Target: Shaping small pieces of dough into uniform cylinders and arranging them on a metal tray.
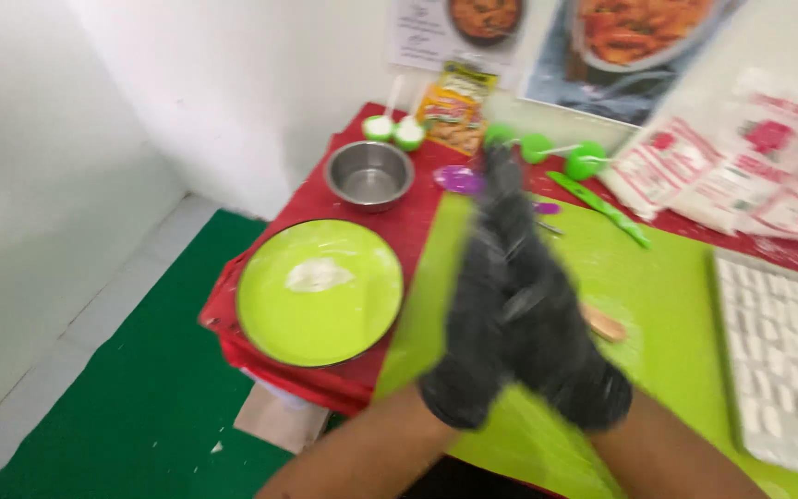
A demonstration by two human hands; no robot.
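Both hands are seen in black gloves, pressed flat together palm to palm above the light green mat (pixel 667 296), fingers pointing away from the wearer. The left hand (pixel 473 314) and the right hand (pixel 556 323) are blurred; whether anything is held between the palms cannot be told. The fingers are extended rather than curled, and nothing is seen protruding from between them.

Just beyond the right hand, a small tan wooden piece (pixel 605 324) is observed lying on the mat, partly hidden by the glove. To the left of the hands, a round green plate (pixel 320 323) is noted on the red tablecloth (pixel 417 222), bearing a patch of white powder (pixel 318 274). Behind the plate a small steel bowl (pixel 368 173) stands upright. Further back, near the wall, white and green measuring spoons (pixel 394 131), a yellow printed packet (pixel 455 106), a purple spoon (pixel 459 178) and green round-headed utensils (pixel 561 152) are recorded. A green knife (pixel 599 207) lies on the far part of the mat.

At the right edge a tray of small white squares (pixel 782 356) is seen, arranged in rows. Behind it, clear bags with pink and red print (pixel 741 171) are stacked. Green matting (pixel 140 397) covers the floor on the left
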